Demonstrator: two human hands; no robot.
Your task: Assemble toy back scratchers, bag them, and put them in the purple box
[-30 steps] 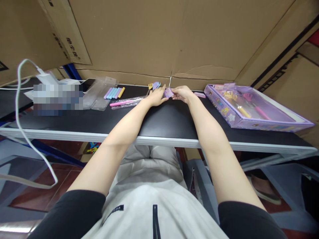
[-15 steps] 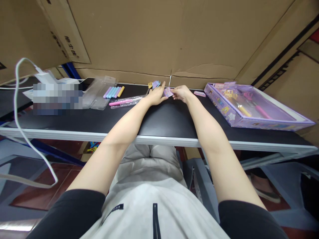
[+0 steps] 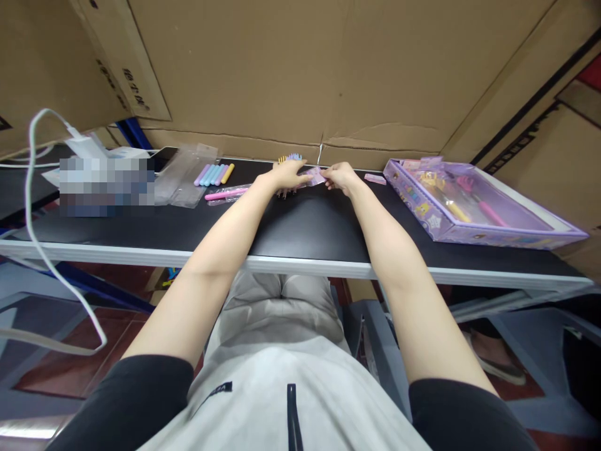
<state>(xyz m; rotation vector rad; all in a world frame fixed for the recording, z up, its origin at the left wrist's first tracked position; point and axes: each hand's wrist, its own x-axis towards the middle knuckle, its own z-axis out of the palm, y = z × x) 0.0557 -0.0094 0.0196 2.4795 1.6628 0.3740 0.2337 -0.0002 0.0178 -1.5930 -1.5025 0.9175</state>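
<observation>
My right hand (image 3: pixel 342 178) pinches the right edge of a small purple printed card (image 3: pixel 315 176) at the back of the black table. My left hand (image 3: pixel 287 175) lies with its fingers stretched toward the card, touching its left part. Behind that hand stick up yellow and lilac claw-shaped pieces (image 3: pixel 291 158), partly covered by it. A pink stick (image 3: pixel 223 195) in a clear sleeve reaches out to the left from beneath my left wrist; its right end is hidden. To the right of my right hand lies a small pink card (image 3: pixel 375 179).
Several pastel sticks (image 3: pixel 215 175) lie in a row on the left, beside clear plastic bags (image 3: pixel 185 188). A purple windowed box (image 3: pixel 511 236) stands on the right. A white cable (image 3: pixel 32 207) hangs at far left. Cardboard (image 3: pixel 300 75) walls the back.
My left hand has shifted left and turned, its fingers now pointing right along the card. The purple card is stretched out between the hands. My right hand stays nearly in place.
</observation>
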